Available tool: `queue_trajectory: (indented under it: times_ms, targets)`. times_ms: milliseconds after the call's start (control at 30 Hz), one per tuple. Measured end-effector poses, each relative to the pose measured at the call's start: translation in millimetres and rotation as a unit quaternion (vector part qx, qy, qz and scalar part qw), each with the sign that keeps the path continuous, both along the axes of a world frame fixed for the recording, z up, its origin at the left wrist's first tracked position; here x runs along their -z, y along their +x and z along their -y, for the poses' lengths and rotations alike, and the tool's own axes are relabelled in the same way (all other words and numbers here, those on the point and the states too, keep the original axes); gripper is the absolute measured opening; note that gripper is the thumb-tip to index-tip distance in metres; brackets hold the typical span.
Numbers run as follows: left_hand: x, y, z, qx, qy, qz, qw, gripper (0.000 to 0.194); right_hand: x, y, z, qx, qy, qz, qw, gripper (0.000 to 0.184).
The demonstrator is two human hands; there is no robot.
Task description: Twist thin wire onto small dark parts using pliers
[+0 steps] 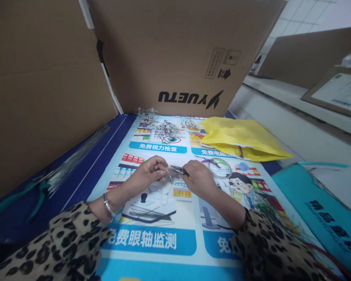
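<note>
My left hand pinches a thin loop of silvery wire between thumb and fingers, over the printed sheet. My right hand is wrapped round a pair of pliers, with the jaws pointing left at the wire near my left fingertips. Whether the jaws grip the wire I cannot tell. A ring of coiled wire with some coloured strands lies just beyond my right hand. Several short straight wires seem to lie on the sheet below my hands, though the print makes them hard to separate.
Large cardboard panels stand behind and at left. Tangled wire pieces lie at the back, beside a yellow bag. At left are a bundle of straight wires and a green-handled tool. A teal box is at right.
</note>
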State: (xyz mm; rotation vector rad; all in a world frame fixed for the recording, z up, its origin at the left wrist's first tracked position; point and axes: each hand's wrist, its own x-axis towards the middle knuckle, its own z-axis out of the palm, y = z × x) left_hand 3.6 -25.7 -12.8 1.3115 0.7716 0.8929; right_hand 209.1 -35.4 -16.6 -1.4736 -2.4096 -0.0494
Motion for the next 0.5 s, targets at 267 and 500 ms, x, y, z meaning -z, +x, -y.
queue_trajectory:
  times_ms: [267, 500]
  targets:
    - [-0.2, 1.5, -2.9, -0.069, 0.011, -0.036, 0.997, 0.023, -8.2, -3.9, 3.7, 0.067, 0.012, 0.039, 0.997, 0.021]
    - [3.7, 7.0, -1.5, -0.096, 0.040, -0.046, 0.993, 0.019, -12.3, -14.7, 10.6, 0.091, 0.021, 0.130, 0.987, 0.025]
